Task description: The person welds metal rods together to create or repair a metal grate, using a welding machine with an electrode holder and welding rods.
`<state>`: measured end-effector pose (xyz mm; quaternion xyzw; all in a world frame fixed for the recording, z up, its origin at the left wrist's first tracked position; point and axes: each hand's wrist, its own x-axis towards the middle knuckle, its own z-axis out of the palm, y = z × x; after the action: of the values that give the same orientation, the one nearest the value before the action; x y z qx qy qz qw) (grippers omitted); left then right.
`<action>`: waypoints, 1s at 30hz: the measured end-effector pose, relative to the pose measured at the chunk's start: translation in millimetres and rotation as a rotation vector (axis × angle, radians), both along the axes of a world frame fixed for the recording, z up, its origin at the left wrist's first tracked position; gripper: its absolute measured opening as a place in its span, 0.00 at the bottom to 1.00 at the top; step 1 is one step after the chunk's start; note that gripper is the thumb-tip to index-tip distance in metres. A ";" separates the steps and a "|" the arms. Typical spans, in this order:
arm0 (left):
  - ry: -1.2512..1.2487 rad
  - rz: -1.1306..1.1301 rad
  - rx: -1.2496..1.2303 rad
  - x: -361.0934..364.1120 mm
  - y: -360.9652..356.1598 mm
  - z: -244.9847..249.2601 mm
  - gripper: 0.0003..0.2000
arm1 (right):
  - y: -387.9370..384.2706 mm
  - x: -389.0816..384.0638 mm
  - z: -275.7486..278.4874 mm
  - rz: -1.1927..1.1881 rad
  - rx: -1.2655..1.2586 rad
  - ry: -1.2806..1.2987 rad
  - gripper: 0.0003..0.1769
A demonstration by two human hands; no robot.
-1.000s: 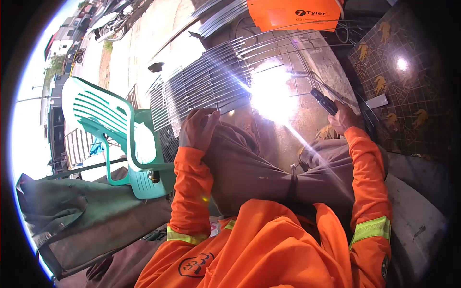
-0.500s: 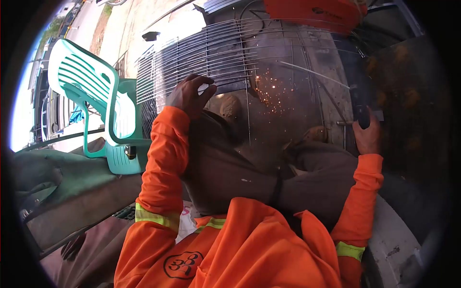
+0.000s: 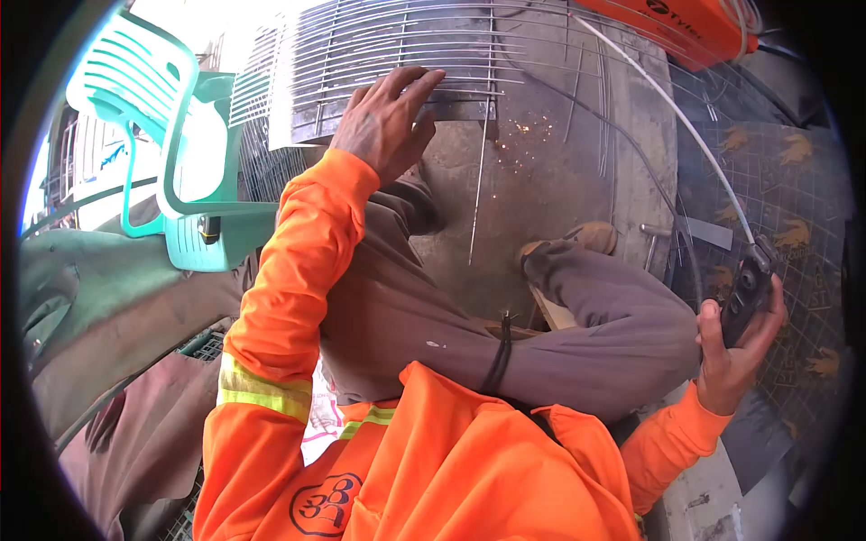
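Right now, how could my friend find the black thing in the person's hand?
Find the orange Tyler box at the top right. Below it, the right hand holds the black electrode holder. Unlike the thin dark cable nearby, it is chunky, with a long, pale welding rod sticking out.

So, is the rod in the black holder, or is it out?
In: the pale rod ends at the tip of the black holder in the right hand.

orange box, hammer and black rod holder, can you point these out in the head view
orange box [image 3: 667,32]: head view, on its side panel
hammer [image 3: 657,231]: head view, on its head
black rod holder [image 3: 747,285]: head view, on its body, above the fingers
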<state>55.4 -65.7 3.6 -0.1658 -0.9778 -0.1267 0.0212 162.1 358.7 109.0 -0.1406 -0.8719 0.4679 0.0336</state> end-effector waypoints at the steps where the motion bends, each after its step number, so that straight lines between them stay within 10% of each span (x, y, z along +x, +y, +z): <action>1: 0.021 -0.016 -0.006 -0.4 -1.5 -2.3 0.26 | -8.6 3.5 -2.9 -0.009 0.002 -0.007 0.44; 17: 0.032 -0.067 -0.043 -3.1 -1.7 -10.9 0.29 | -44.5 39.1 -53.9 0.086 0.232 0.289 0.61; 30: 0.070 -0.026 -0.059 -2.7 -2.7 -15.4 0.28 | -45.7 35.7 -81.9 0.085 0.333 0.246 0.49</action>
<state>52.7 -68.5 -11.9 -0.1833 -0.9775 -0.0924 0.0489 197.8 313.0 27.1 -0.0382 -0.9317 0.3317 0.1426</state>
